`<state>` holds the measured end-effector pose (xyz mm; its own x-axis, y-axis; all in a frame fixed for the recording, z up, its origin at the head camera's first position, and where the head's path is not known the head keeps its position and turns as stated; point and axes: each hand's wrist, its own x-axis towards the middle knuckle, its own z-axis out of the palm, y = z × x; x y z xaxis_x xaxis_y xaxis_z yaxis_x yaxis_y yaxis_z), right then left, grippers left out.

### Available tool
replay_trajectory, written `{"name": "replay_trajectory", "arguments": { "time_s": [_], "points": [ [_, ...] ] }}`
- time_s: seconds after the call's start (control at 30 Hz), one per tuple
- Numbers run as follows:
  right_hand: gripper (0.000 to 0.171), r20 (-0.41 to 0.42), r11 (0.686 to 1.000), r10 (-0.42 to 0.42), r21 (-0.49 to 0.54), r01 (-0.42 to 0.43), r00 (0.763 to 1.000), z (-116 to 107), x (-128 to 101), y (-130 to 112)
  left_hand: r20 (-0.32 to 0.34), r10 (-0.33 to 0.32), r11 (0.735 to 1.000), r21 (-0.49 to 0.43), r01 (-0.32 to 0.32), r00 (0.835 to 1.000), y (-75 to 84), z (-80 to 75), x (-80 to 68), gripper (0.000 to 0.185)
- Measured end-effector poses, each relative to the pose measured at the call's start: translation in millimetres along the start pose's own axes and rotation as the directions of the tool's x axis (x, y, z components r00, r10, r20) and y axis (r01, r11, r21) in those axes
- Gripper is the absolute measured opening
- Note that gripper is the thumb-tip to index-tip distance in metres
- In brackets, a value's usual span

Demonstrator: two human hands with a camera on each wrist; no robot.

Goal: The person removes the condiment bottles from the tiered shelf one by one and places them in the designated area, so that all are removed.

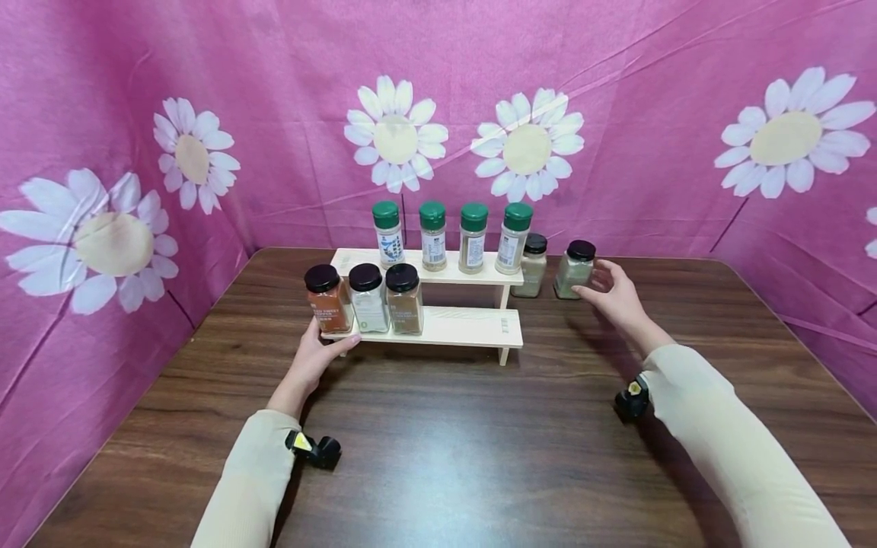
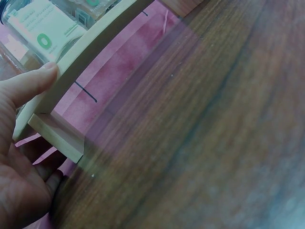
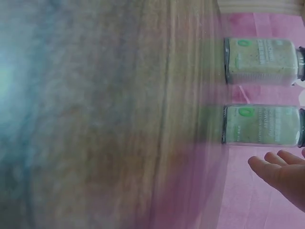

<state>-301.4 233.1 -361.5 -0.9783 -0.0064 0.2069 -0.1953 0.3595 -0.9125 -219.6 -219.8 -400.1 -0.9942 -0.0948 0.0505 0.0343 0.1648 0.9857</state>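
My left hand (image 1: 311, 359) grips the left end of a two-tier wooden spice rack (image 1: 460, 326). In the left wrist view its thumb (image 2: 35, 83) lies on the lower shelf's edge, with fingers below beside the rack's leg (image 2: 59, 136). Three black-lidded jars stand on that shelf: orange-red (image 1: 330, 308), whitish (image 1: 370, 308) and brown (image 1: 406, 310). At the right, my right hand (image 1: 622, 297) is beside a greenish spice jar (image 1: 574, 275) on the table. The right wrist view shows its fingers (image 3: 268, 168) apart from that jar.
Several green-capped shaker bottles (image 1: 433, 242) line the upper shelf. Another black-lidded jar (image 1: 530, 272) stands on the table just right of the rack, partly behind it. A pink cloth (image 1: 459, 46) with daisies hangs behind the brown wooden table (image 1: 438, 457).
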Motion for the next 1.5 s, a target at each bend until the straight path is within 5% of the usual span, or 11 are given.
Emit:
{"name": "replay_trajectory", "arguments": {
  "time_s": [0.33,0.77,1.07,1.5],
  "points": [
    [0.070,0.053,0.999,-0.034,-0.038,0.036,0.998,-7,-19,-7,0.004,-0.005,1.000,-0.002,0.005,1.000,-0.7,-0.2,1.0,0.071],
    [0.061,0.075,0.991,-0.123,0.064,0.119,0.990,6,-50,-26,0.002,-0.008,1.000,0.004,0.008,1.000,-0.1,-0.3,-0.2,0.073],
    [0.055,0.108,0.961,-0.252,0.141,0.236,0.962,21,-66,-44,0.003,0.006,1.000,-0.002,-0.006,1.000,-0.6,0.2,-0.3,0.071],
    [0.058,0.192,0.935,-0.255,0.298,0.192,0.948,57,-73,-57,0.007,0.005,1.000,-0.002,-0.005,1.000,-0.5,0.2,0.2,0.071]
  ]
}}
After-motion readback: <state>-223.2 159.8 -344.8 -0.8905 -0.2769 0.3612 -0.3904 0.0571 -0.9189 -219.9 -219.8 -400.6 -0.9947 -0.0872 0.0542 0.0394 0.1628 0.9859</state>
